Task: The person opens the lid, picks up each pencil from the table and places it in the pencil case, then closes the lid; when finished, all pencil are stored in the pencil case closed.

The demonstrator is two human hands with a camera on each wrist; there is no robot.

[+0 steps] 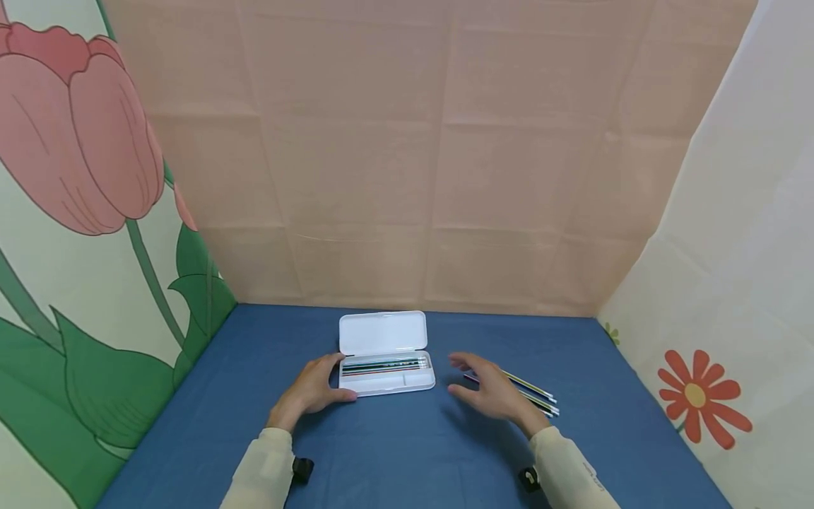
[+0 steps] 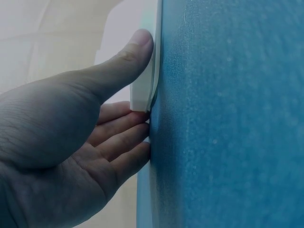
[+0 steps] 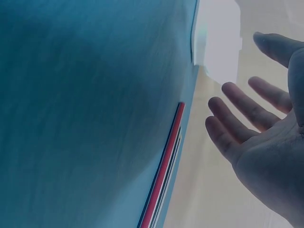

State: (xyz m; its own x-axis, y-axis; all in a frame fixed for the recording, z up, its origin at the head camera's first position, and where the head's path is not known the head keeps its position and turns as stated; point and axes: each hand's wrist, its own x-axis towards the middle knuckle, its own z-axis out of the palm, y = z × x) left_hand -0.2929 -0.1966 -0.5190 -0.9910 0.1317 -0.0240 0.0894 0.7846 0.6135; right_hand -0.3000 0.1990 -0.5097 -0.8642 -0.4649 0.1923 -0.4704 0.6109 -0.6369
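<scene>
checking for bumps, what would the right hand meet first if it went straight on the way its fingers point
Probably the right end of the white pencil case: in the head view the right hand points left toward it. The hand's height is unclear, so it might pass above instead.

Gap free between pencil case (image 1: pixel 381 386) and right grip (image 1: pixel 486 389); left grip (image 1: pixel 313 385) blocks case's left end; loose pencils (image 1: pixel 539 403) beneath right.
</scene>
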